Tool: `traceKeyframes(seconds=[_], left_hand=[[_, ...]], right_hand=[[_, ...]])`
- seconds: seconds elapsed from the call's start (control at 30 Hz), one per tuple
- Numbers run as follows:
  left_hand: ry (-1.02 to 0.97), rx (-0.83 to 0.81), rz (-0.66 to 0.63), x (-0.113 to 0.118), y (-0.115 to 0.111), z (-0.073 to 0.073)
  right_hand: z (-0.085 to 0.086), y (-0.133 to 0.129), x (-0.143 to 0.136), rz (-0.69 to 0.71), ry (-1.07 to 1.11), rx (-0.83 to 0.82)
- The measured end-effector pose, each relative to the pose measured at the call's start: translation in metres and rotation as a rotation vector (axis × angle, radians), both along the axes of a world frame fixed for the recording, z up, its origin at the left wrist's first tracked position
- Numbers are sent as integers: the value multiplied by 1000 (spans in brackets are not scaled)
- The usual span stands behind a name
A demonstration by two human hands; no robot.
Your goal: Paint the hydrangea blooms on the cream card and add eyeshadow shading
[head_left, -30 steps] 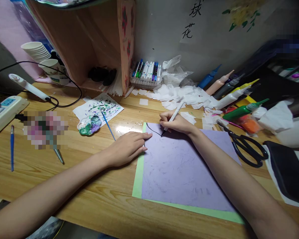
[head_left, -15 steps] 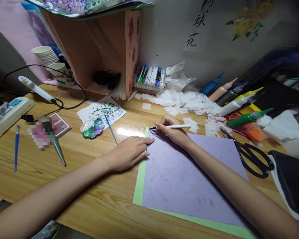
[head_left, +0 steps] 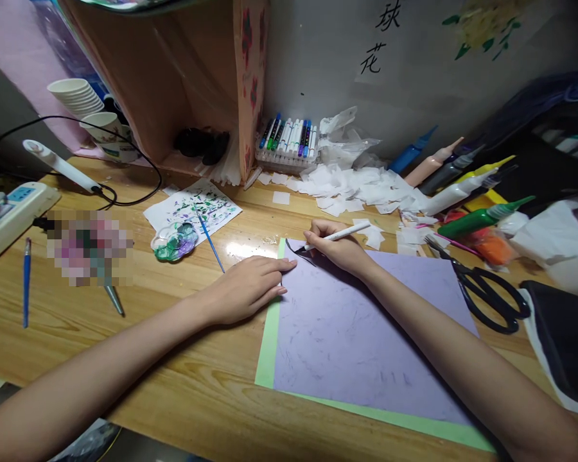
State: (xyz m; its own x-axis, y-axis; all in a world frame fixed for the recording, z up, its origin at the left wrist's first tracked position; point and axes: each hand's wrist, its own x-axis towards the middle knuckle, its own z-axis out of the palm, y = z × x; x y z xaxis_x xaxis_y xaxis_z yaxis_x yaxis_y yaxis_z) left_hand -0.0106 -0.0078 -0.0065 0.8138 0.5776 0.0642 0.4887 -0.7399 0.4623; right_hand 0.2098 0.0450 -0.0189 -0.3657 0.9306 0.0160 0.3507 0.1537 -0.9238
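A purple sheet of paper [head_left: 356, 333] lies over a light green sheet [head_left: 264, 359] that shows along its left and lower edges. My right hand [head_left: 334, 247] grips a white marker [head_left: 351, 230], its black tip at the upper left of the purple sheet. Dark curved lines [head_left: 291, 246] are drawn beside that tip. Flat on the table and the sheet's left edge rests my left hand [head_left: 248, 289], fingers stretched out, with nothing in it. Faint marks are scattered over the purple sheet.
Left of my hands are a paint palette [head_left: 173, 242], a thin blue brush [head_left: 210, 242] and a paint-spotted paper [head_left: 207, 205]. Black scissors [head_left: 494, 295] lie at the right, below several paint bottles [head_left: 486, 218]. White paper scraps [head_left: 351, 186] and a marker box [head_left: 289, 141] are behind.
The marker tip has moved a little right and down from the corner, and its rear end has tilted up. The dark line there is thicker. My left hand stays in place.
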Motion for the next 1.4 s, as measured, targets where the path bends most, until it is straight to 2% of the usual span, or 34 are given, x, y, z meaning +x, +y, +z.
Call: traceKeyframes(seconds=[0.23, 0.63, 0.83, 1.13, 1.4], left_hand=[[17, -1, 0, 0, -1, -1], [-6, 5, -7, 0, 1, -2], [3, 3, -6, 0, 0, -2], [-5, 0, 3, 0, 0, -3], [-3, -4, 2, 0, 1, -1]], right_hand=[[-4, 3, 9, 6, -13, 27], [-3, 5, 20, 82, 30, -43], [-5, 3, 19, 21, 155, -97], [-8, 6, 22, 96, 102, -65], [-3, 3, 19, 88, 80, -66]])
